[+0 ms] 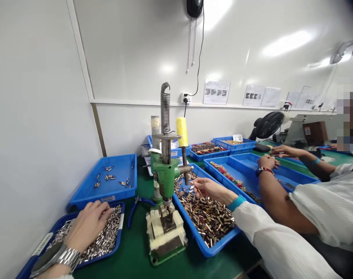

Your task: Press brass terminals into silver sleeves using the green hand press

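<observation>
My left hand (90,223) lies palm down over a blue tray (120,228) heaped with small silver metal sleeves (102,242). Its fingers are bent loosely and slightly apart; the thumb is mostly hidden, and I see nothing held. My right hand (208,189) pinches a small brass-coloured connector piece between thumb and fingertips. It hovers above a blue tray (207,252) full of brass-coloured connector pieces (205,217), some with red or black parts. Between my hands stands a green hand press (165,178), with a spring (165,108) on top and a taped fixture (166,228) at its base.
Blue-handled pliers (133,211) lie left of the press. Behind them, a blue tray (130,162) holds several finished-looking pieces. The press lever has a yellow grip (181,131). At right, a co-worker's hands (269,161) work over another blue tray (246,164). A black fan (268,126) stands behind.
</observation>
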`<act>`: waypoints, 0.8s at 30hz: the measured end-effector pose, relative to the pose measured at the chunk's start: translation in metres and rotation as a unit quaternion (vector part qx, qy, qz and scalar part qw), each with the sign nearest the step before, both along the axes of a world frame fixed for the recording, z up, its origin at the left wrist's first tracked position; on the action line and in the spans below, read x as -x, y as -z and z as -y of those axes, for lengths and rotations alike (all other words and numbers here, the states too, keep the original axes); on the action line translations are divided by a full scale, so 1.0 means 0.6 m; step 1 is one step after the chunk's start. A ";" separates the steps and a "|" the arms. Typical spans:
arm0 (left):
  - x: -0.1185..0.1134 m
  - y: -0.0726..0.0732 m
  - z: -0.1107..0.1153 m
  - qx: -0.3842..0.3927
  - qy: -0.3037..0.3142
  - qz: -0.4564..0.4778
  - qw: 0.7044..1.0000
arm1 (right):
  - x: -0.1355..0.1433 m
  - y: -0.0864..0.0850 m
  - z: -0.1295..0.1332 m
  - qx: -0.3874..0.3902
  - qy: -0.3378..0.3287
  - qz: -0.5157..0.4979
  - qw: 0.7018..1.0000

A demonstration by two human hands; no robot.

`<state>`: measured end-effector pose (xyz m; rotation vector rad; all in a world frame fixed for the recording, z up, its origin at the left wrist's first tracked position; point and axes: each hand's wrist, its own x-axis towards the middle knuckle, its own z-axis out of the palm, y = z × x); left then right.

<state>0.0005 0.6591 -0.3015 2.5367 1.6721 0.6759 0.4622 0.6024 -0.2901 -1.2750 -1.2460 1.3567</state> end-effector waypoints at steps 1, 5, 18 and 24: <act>-0.005 -0.007 0.002 -0.014 0.003 0.011 1.000 | 0.005 -0.003 0.012 -0.010 0.008 0.019 1.000; -0.050 -0.033 0.019 -0.016 0.034 0.087 0.995 | 0.065 -0.021 0.081 -0.094 0.061 0.092 0.989; -0.280 -0.016 0.117 0.255 0.174 0.541 0.782 | 0.358 0.044 0.130 -0.138 0.311 -0.177 0.923; -0.287 -0.025 0.130 0.392 0.181 0.604 0.670 | 0.348 0.040 0.130 -0.127 0.310 -0.114 0.935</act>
